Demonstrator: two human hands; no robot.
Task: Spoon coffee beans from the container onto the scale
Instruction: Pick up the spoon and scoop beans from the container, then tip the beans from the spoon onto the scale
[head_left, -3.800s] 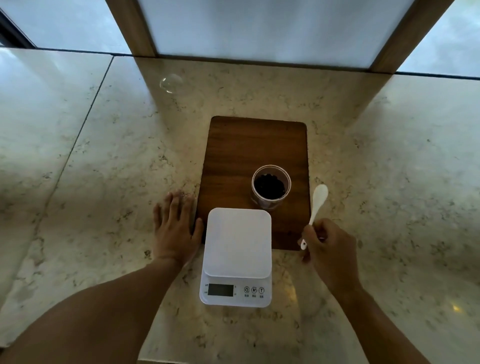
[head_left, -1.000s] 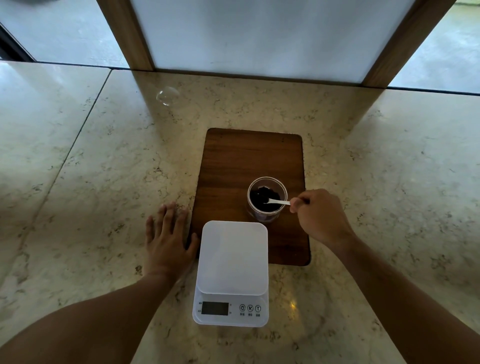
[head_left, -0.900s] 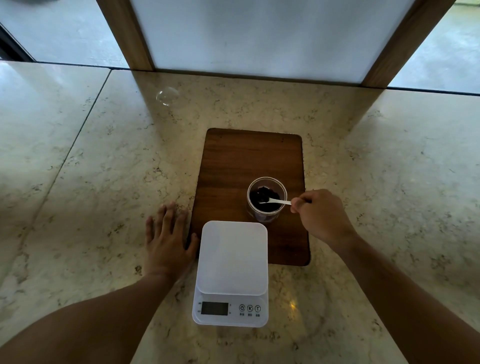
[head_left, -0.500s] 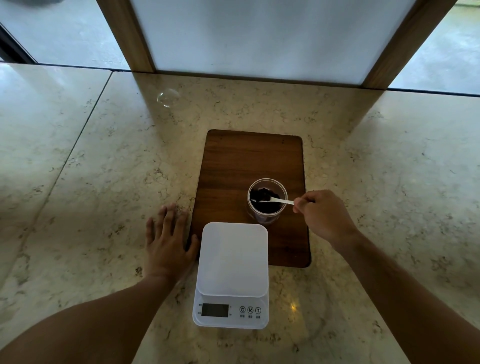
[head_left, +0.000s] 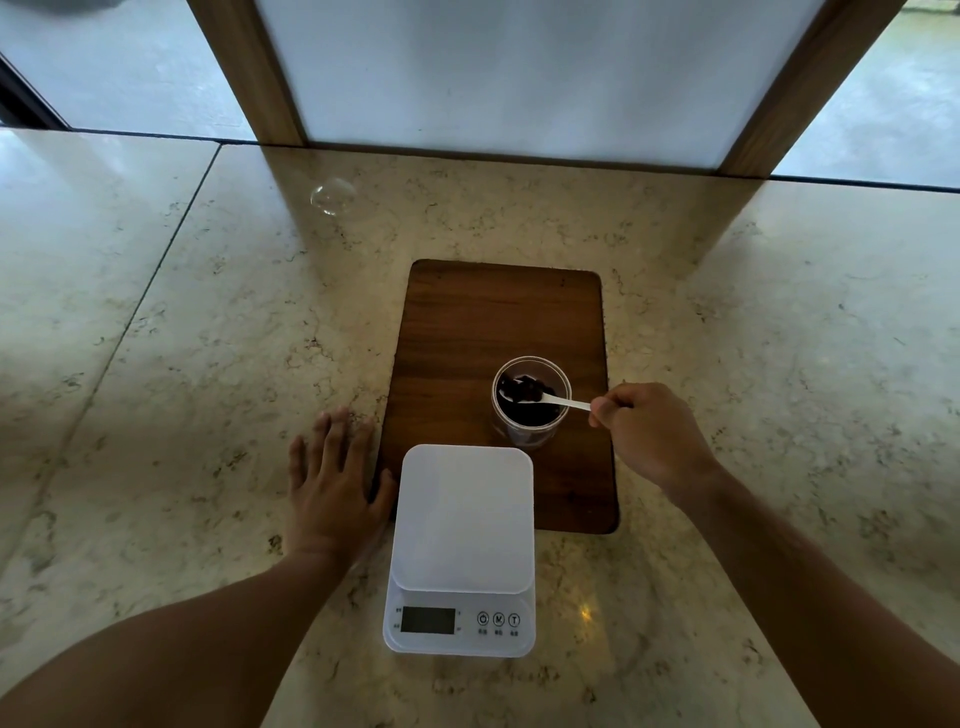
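A clear round container (head_left: 531, 400) of dark coffee beans stands on a brown wooden board (head_left: 488, 322). My right hand (head_left: 652, 436) pinches the handle of a white spoon (head_left: 563, 402); its bowl sits over the container's mouth, loaded with several beans. In front of the container lies a white digital scale (head_left: 462, 525) with a bare platform and a blank display. My left hand (head_left: 335, 483) rests flat on the marble counter, fingers spread, just left of the scale and touching the board's edge.
The marble countertop (head_left: 208, 364) stretches wide on both sides. A small clear glass-like dome (head_left: 332, 196) sits at the far left. Wooden frame posts (head_left: 249, 73) and frosted panels close off the back edge.
My right hand picked the spoon up off the counter and dipped it into the container. Over the last second the spoon's bowl rose, laden with beans, and the hand drew slightly right. The left hand stayed put.
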